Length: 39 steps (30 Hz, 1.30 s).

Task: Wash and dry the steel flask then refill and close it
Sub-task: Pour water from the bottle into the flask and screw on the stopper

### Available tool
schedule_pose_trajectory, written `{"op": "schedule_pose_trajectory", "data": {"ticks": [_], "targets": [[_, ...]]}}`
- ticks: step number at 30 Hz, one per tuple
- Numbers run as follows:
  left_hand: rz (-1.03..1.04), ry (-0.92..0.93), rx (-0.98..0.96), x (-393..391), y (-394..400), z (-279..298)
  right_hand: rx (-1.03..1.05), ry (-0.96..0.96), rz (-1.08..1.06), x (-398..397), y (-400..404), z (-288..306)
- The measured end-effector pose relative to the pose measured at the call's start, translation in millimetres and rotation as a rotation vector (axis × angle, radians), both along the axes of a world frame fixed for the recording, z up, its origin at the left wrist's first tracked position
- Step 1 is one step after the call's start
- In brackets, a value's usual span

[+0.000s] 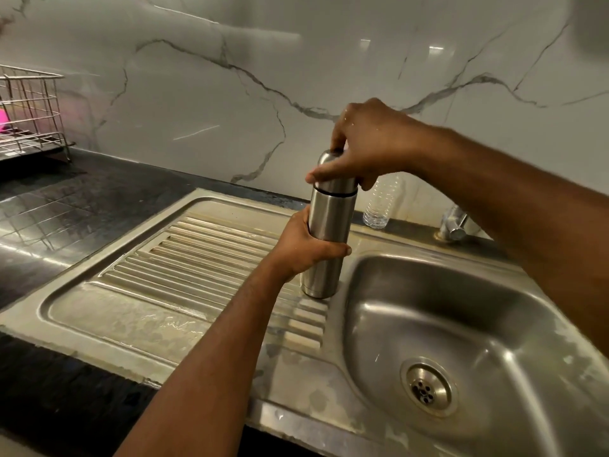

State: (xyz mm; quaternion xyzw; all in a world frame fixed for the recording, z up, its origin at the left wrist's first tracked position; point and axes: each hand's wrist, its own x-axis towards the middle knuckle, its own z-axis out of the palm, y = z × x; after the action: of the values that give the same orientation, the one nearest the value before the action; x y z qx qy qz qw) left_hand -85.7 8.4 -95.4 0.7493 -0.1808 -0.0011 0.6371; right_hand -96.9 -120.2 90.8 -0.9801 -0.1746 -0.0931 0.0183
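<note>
The steel flask [329,219] stands upright on the ribbed drainboard [184,258], just left of the sink basin [461,324]. My left hand [303,249] grips its body around the middle. My right hand [365,143] comes from above and grips the rounded steel cap [336,184], which sits on the flask's top with a dark seam below it. Water drops show on my right hand.
A clear plastic bottle [382,206] stands behind the flask by the marble wall. The tap base [453,222] is at the back right of the basin. A wire dish rack [29,110] with something pink stands far left on the dark counter [66,199].
</note>
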Motion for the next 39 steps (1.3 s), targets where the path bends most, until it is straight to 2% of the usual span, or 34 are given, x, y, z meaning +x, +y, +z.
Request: {"op": "schedule_pose_trajectory", "data": {"ticks": [2, 3, 6, 8, 12, 23, 31, 35, 39], "targets": [[-0.001, -0.001, 0.002, 0, 0, 0, -0.028, -0.101, -0.059, 2, 2, -5], [-0.004, -0.001, 0.005, 0, 0, 0, -0.006, -0.085, -0.056, 2, 0, -5], [-0.012, -0.001, 0.015, 2, 2, 0, 0.203, 0.178, 0.023, -2, -11, 6], [-0.013, -0.003, 0.027, 5, 2, -2, 0.244, 0.229, 0.094, -7, -16, 7], [0.009, 0.007, 0.028, 8, 1, -4, 0.280, 0.115, 0.085, -9, -12, 0], [0.045, 0.024, 0.064, 13, 1, -6, 0.226, -0.181, -0.131, -13, 10, -14], [0.041, 0.025, 0.069, 7, 0, 0, 0.242, -0.209, -0.139, -18, 8, -22], [0.006, 0.006, 0.114, -1, 7, 7, 0.541, -0.026, -0.086, -27, -11, -40], [-0.046, 0.059, 0.188, -7, 18, 4, 0.822, 0.099, -0.139, -34, -34, -77]]}}
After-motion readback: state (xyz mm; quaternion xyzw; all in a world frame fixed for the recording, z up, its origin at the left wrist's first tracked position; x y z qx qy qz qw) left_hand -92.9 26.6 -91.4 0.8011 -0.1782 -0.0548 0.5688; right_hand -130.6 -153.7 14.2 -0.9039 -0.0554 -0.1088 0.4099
